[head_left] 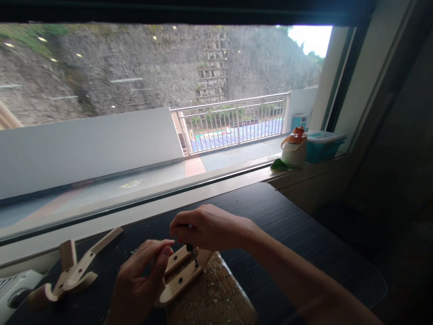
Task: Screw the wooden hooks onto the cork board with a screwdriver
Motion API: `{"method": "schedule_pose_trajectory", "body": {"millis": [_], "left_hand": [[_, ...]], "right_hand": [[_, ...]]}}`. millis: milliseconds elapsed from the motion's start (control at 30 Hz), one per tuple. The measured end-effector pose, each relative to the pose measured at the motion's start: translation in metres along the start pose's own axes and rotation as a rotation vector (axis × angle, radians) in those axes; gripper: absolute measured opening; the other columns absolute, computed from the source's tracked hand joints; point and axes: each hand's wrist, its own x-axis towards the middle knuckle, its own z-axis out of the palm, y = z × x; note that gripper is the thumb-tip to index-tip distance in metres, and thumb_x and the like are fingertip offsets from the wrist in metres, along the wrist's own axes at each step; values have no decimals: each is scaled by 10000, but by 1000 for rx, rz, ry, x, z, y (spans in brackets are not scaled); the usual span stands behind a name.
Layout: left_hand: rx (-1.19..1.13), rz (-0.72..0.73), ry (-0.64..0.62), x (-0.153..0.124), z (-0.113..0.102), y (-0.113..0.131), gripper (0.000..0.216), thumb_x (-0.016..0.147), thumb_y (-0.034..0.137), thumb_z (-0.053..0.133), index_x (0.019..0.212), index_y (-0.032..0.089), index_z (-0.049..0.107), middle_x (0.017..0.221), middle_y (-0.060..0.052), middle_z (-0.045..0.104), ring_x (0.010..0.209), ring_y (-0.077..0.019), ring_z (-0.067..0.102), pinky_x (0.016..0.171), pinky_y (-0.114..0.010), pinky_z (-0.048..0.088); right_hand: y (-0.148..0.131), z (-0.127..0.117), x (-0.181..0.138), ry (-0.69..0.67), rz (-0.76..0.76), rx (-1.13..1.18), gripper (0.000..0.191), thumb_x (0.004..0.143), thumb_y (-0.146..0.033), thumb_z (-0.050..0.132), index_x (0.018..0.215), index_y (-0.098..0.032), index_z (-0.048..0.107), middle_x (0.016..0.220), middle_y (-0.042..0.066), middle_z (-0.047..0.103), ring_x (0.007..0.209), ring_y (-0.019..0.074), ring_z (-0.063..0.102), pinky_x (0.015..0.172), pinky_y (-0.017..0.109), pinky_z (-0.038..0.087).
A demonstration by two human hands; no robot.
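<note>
My right hand (206, 228) is closed around the dark handle of a T-handled tool (194, 257). The tool's thin metal shaft slants down to a hole in a pale wooden piece with a rounded end (184, 279). My left hand (144, 271) hovers by that piece's left side, thumb and index finger brought close together; anything between them is too small to make out, and its other fingers are mostly hidden. A second pale wooden strip (176, 259) with a hole lies just behind. Under both pieces is a brown block wrapped in clear film (216, 293).
More wooden pieces with holes (79, 271) lie in a pile to the left, near a white device (20, 289). Everything rests on a dark table (270, 225) against a window sill. On the sill stand a white bottle with an orange top (293, 151) and a teal lidded box (323, 149).
</note>
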Motion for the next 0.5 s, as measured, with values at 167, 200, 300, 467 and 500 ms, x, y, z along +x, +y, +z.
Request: {"method": "schedule_pose_trajectory", "body": {"millis": [167,200,300,467,500], "left_hand": [[16,-22,-16,2,-1,3,119,809,319,577,793,211,624,680,31,626,599,-108,617,591,-197,489],[11,-23,-18,2,0,2,120,811,320,574,793,211,621,670,33,621,591,-109,616,587,-199,489],[1,6,0,1,2,-3,114,805,320,577,806,218,627,646,38,603,573,-109,607,581,-203,491],[-22,19,10,2,3,-2,120,809,305,576,867,228,647,650,40,595,541,-101,588,566,-207,490],[-29,24,10,2,3,0,119,810,301,575,867,228,649,646,40,592,533,-98,584,560,-206,488]], "right_hand": [[0,5,2,57,3,8,208,875,-324,513,906,-179,658,654,-17,569,574,72,444,570,194,298],[0,6,3,64,12,18,212,870,-334,523,898,-176,662,637,-20,562,565,70,443,566,194,297],[0,7,3,76,29,35,240,863,-365,535,881,-167,670,606,-23,546,547,67,437,553,195,292],[2,8,2,85,8,-32,224,880,-303,489,965,-197,668,727,-6,610,620,82,471,585,202,305],[3,8,2,83,6,-40,222,874,-284,488,978,-203,667,739,-6,615,623,82,469,587,202,307]]}}
